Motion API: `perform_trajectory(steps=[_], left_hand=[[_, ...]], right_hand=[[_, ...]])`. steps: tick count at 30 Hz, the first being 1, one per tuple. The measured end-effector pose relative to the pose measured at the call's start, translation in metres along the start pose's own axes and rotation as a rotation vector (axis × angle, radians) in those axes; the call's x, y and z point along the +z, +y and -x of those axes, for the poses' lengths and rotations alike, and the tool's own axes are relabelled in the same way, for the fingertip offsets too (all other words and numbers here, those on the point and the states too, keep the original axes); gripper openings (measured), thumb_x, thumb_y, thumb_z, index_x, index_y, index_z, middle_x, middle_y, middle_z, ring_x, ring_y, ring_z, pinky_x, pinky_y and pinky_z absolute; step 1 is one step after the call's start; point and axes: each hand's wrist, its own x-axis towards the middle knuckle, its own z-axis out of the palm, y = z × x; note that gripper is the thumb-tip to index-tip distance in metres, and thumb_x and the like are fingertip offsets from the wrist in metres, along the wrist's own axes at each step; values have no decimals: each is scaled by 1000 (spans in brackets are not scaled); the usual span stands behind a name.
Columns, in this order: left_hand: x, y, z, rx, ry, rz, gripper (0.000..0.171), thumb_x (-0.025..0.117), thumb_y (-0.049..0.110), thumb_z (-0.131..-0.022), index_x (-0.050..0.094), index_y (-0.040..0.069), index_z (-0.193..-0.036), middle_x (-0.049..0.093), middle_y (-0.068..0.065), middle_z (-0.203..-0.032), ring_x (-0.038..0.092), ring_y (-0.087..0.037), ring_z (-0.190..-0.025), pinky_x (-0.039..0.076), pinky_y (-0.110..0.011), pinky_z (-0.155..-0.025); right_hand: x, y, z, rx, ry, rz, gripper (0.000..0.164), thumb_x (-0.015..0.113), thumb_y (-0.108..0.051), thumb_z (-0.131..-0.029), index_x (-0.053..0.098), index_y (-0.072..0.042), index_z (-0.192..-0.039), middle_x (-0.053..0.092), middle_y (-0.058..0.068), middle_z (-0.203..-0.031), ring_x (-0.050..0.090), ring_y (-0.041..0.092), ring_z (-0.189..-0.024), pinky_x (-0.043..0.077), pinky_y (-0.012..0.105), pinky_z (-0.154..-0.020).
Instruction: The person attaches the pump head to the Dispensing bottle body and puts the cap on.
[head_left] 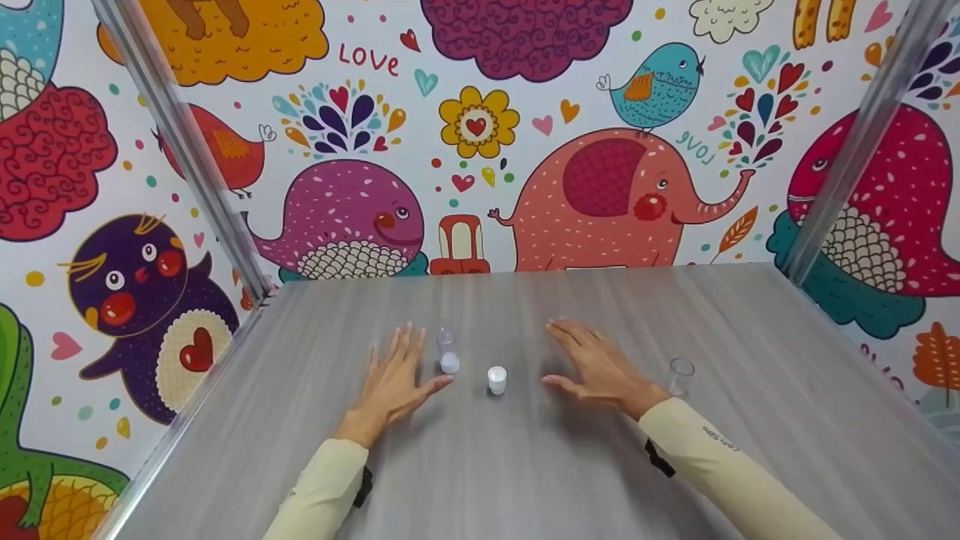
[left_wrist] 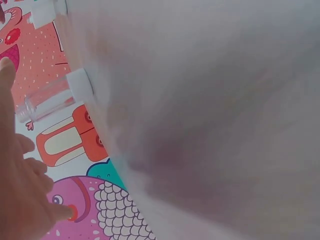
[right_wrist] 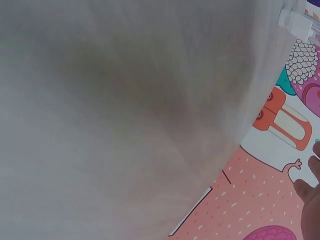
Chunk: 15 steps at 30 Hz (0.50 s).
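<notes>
Seemingly poised before a grasp, nothing held.
Left hand: fingers apart, clear bottle just right of them; right hand: fingers extended, thumb apart (white cap between both thumbs). The next move probably calls for curling left fingers round the bottle.

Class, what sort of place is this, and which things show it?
Probably a small indoor booth: cartoon-printed walls, metal posts at the back corners, and a grey table.
</notes>
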Motion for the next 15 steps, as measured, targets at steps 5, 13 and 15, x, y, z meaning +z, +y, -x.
perform_trajectory(steps=[5,13,15], left_hand=[[2,1,0,-3,-3,28,95,55,64,-91,21,7,-159,14,-16,-168,8,-35,-157,-2,-61,-123],[8,3,1,-43,-19,91,98,58,63,-90,19,6,-159,13,-19,-168,8,-38,-156,4,-63,-122],[9,4,1,-54,-22,107,99,59,63,-90,18,5,-159,13,-20,-168,8,-39,-156,6,-63,-122]], right_hand=[[5,-5,-4,0,-16,-22,82,69,-48,-89,39,-6,-152,45,13,-156,42,33,-144,36,53,-115],[11,-14,-9,-23,-3,-60,83,73,-45,-87,40,-3,-151,46,14,-155,45,33,-142,40,52,-113],[12,-15,-10,-31,0,-62,83,74,-45,-87,41,-3,-150,47,15,-154,45,33,-142,40,51,-113]])
